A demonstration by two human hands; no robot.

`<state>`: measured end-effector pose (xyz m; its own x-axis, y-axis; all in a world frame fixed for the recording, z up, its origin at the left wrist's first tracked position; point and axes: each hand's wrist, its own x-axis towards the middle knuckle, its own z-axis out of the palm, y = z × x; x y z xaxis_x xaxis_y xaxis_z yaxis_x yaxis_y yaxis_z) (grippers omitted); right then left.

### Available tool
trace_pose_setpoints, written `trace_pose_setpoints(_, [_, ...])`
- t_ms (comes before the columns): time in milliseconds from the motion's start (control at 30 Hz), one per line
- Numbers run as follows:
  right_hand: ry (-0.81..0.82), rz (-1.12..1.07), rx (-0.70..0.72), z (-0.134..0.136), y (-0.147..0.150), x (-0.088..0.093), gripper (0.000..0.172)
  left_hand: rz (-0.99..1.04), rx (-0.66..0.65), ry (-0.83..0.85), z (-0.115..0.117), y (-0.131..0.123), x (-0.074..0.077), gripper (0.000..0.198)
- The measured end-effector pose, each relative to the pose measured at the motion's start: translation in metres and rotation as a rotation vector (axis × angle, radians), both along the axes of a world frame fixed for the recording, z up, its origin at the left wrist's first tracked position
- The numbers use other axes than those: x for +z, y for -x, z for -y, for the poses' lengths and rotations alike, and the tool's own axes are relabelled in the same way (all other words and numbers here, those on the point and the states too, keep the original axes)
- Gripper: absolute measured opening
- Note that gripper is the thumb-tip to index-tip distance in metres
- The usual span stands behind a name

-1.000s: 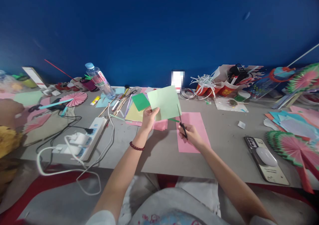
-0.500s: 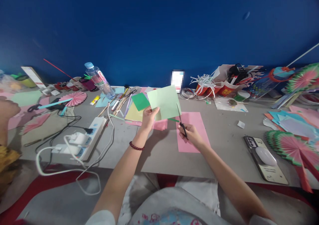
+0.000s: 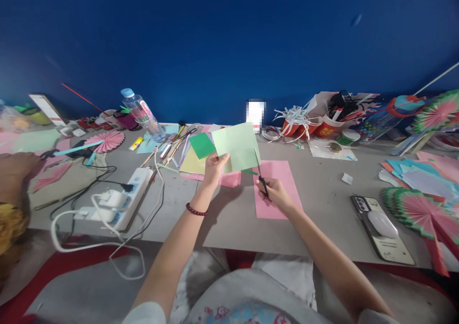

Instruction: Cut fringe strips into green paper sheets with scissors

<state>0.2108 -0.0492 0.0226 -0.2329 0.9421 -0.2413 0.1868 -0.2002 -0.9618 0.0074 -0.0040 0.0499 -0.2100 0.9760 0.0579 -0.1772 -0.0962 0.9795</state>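
A light green sheet of paper (image 3: 236,144) is pinched at its lower left by my left hand (image 3: 214,168), thumb on the front face. My right hand (image 3: 274,192) is closed around the dark handles of a pair of scissors (image 3: 263,183). The blades point up and lie along the sheet's right edge. Below the right hand a pink sheet (image 3: 283,175) lies flat on the table. Left of the held paper sit a darker green piece (image 3: 202,145) and a yellowish sheet (image 3: 193,161). A narrow green strip (image 3: 249,172) lies beneath the held sheet.
A white power strip (image 3: 132,199) with cables lies left on the grey table (image 3: 229,228). A bottle (image 3: 143,115) leans farther back. Right are a phone (image 3: 383,233) with a mouse (image 3: 383,224) on it, and paper fans (image 3: 419,209). Another person's arm (image 3: 14,173) reaches in at left.
My hands, the green paper and the scissors stay almost where they were. At the far left, the other person's arm has moved slightly to the right over the table.
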Motion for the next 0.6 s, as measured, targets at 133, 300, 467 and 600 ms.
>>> trace_pose_setpoints(133, [-0.005, 0.008, -0.002, -0.0006, -0.0011, -0.0039, 0.050, -0.014, 0.002, 0.003, -0.0007, 0.0005, -0.0014, 0.024])
trace_pose_setpoints(300, [0.008, 0.015, -0.006, -0.0008, -0.0019, -0.0045, 0.049, -0.044, -0.007, -0.055, -0.0028, -0.0007, -0.0041, 0.027])
trace_pose_setpoints(467, [0.006, 0.014, 0.003, -0.0011, -0.0024, -0.0028, 0.050, -0.014, -0.055, -0.052, -0.0039, -0.0034, -0.0072, 0.030])
trace_pose_setpoints(600, [0.023, 0.042, -0.005, -0.0007, -0.0014, -0.0003, 0.048, -0.037, -0.052, -0.057, -0.0040, -0.0041, -0.0076, 0.032])
